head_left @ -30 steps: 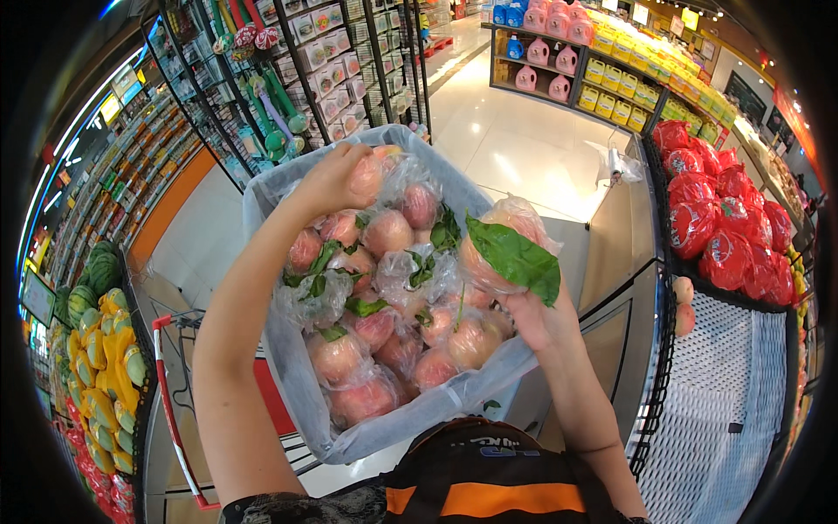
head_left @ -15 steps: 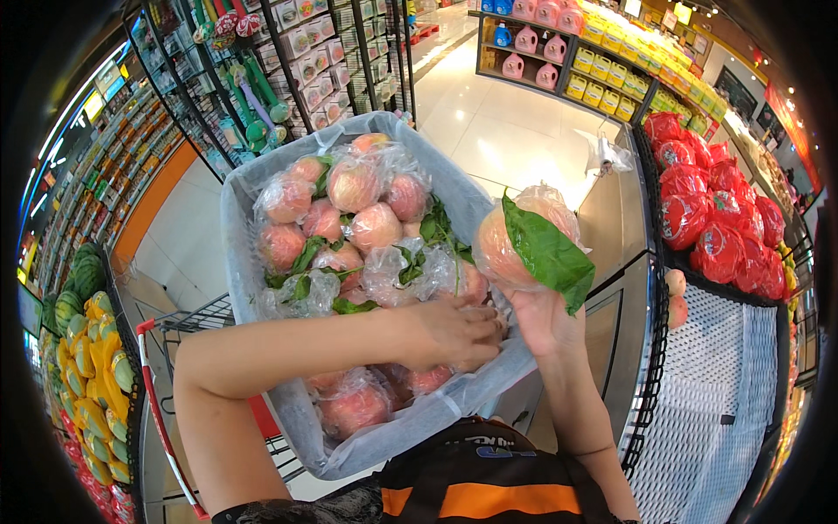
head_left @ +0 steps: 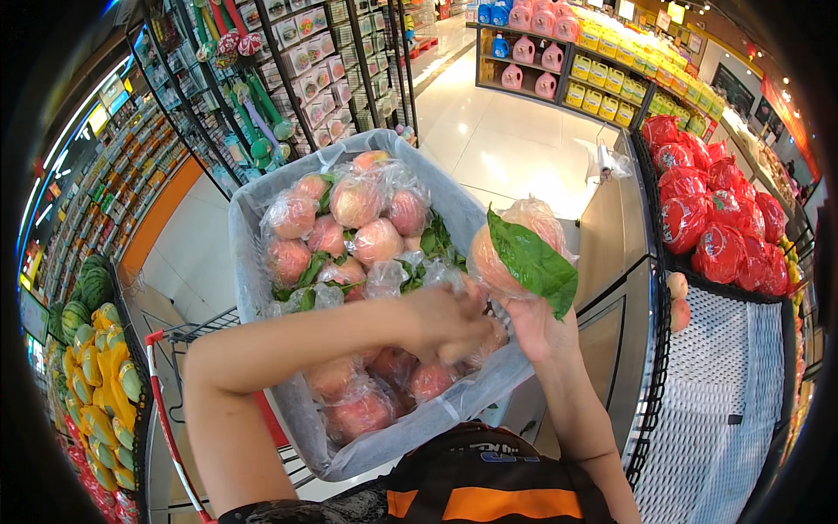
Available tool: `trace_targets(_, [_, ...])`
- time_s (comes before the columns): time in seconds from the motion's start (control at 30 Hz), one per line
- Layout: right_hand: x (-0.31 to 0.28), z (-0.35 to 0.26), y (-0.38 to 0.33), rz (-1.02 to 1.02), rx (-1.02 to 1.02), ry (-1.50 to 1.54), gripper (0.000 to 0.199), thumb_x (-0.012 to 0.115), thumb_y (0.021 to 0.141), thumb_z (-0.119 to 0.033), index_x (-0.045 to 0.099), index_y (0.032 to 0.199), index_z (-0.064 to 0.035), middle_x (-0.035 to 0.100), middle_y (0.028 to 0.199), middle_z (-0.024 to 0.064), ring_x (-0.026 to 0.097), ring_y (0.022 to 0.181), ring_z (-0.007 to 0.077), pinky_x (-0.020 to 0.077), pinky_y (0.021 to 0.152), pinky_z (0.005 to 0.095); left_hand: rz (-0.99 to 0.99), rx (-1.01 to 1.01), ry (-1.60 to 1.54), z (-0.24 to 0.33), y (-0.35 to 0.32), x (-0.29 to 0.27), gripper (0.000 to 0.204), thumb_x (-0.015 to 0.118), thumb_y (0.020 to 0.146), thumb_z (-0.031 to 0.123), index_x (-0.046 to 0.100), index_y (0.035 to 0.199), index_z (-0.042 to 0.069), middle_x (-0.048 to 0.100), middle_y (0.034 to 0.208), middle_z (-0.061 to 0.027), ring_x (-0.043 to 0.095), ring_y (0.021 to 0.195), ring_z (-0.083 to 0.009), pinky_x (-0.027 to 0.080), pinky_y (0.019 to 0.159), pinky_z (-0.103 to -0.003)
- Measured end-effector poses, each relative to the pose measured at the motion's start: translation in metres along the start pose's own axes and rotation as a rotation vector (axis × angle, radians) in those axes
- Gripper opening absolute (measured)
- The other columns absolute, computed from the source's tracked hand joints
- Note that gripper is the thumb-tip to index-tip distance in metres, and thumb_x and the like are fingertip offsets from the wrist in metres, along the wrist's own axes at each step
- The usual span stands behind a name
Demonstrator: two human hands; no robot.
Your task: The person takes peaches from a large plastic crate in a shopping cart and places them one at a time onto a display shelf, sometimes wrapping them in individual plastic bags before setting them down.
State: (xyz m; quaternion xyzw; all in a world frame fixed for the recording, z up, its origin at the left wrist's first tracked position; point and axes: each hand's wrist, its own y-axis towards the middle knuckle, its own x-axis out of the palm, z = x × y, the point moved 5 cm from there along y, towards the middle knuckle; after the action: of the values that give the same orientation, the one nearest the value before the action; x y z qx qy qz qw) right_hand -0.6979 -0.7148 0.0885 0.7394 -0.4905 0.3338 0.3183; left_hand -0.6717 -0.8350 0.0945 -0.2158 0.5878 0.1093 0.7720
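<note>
My right hand [head_left: 534, 330] is closed on a plastic-wrapped peach [head_left: 491, 258], raised at the right edge of the box. A large green leaf [head_left: 534, 266] hangs across its front. Over the right part of the box is my left hand [head_left: 449, 323], bent down at the wrapped peaches; motion smears its fingers, so their grip is unclear. Under and beside them a wrapped peach [head_left: 491, 348] partly shows. The box [head_left: 463, 404], lined with a pale sheet, holds many peaches [head_left: 358, 203] in clear film with green leaves among them. My left forearm hides its middle.
Under the box is a shopping cart with a red handle [head_left: 166, 428]. To the right, red-wrapped fruit [head_left: 723, 249] and two loose peaches [head_left: 679, 314] lie by a white mesh-covered stand [head_left: 720, 393]. Yellow-netted melons [head_left: 96, 375] stand left; a hanging-goods rack [head_left: 297, 74] rises behind.
My left hand has lifted slightly and moved a little left, uncovering more of a peach beneath it. The right hand, peach and leaf have shifted slightly left. The view has also shifted a little.
</note>
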Motion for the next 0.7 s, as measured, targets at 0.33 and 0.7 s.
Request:
trace_targets(0.33, [-0.003,0.002,-0.001,0.031,0.034,-0.034,0.036,0.045,0.09,-0.032,0.046,0.117,-0.0075,0.051,0.119,0.0072,0.048,0.11,0.0234,0.0375,0.093,0.0434,0.492,-0.653,0.213,-0.128,-0.151,-0.109,0.062,0.072,0.053,0.014,0.048,0.11,0.009,0.052,0.098,-0.0169,0.05,0.093,-0.0336,0.043,0.078,-0.039])
trace_targets(0.7, [0.005,-0.003,-0.004,0.032,0.034,0.026,0.037,0.045,0.09,-0.029,0.042,0.122,-0.0093,0.048,0.123,0.0082,0.046,0.113,0.0243,0.0336,0.097,0.0438,0.404,-1.289,0.043,-0.217,-0.265,-0.09,0.07,0.073,0.057,0.037,0.047,0.111,-0.001,0.061,0.098,-0.0205,0.058,0.092,-0.035,0.046,0.079,-0.038])
